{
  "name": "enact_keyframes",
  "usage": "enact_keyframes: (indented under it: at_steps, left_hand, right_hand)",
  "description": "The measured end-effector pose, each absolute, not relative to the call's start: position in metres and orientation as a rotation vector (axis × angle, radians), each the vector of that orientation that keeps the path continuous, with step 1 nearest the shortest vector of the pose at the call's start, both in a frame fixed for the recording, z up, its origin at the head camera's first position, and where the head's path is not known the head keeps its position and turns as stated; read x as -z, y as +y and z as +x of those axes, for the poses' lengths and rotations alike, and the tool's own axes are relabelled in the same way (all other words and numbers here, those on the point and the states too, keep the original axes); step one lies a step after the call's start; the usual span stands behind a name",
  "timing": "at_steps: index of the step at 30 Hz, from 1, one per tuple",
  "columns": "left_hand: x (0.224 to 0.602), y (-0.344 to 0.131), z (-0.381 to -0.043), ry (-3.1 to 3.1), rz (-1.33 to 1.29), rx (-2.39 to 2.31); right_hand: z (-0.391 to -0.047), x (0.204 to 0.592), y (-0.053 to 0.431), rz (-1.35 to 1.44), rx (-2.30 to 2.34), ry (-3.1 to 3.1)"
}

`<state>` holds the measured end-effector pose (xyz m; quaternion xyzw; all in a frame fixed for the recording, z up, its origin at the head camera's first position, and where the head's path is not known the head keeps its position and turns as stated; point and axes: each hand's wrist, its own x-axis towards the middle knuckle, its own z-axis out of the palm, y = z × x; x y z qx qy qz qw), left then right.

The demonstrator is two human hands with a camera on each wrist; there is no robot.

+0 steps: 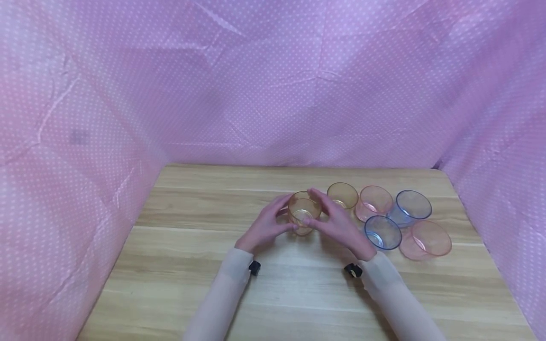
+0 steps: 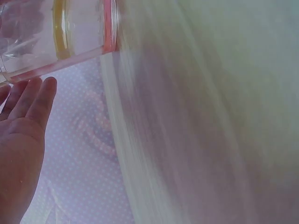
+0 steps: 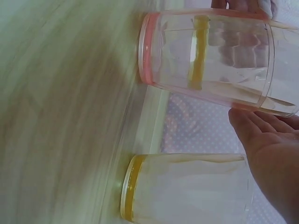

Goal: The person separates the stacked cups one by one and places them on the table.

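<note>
A yellow-tinted clear cup [image 1: 304,204] sits inside a pink-based cup [image 3: 147,49], the two forming an upright stack near the middle of the table. My left hand [image 1: 268,221] holds the stack from the left, thumb at the front and fingers toward the back. From the right, my right hand [image 1: 337,225] curves around it the same way, its thumb across the front wall. Fingertips [image 2: 44,88] touch the outer wall in the left wrist view. Another yellow cup [image 1: 342,195] stands just behind the right hand; the right wrist view shows its yellow base [image 3: 132,187].
Right of my right hand, a pink cup [image 1: 373,201] and a blue cup [image 1: 414,204] stand in back, with a second blue cup [image 1: 383,233] and another pink cup [image 1: 431,239] in front. Pink dotted cloth [image 1: 298,109] encloses the wooden table [image 1: 179,265].
</note>
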<state>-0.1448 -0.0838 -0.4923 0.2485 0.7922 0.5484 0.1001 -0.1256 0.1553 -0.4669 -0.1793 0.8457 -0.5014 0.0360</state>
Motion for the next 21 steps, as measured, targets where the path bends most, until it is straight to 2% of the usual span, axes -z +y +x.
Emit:
enact_keyframes:
  at_steps: [12,21]
  left_hand:
    - [0.493,-0.085,-0.155,2.325,0.754,-1.451]
    - [0.495,-0.085,-0.156,2.255,0.742,-1.488]
  right_hand:
    - [-0.133,0.472,0.155,-0.603,1.553,2.582]
    - [-0.134,0.472,0.155,-0.612,1.551,2.579]
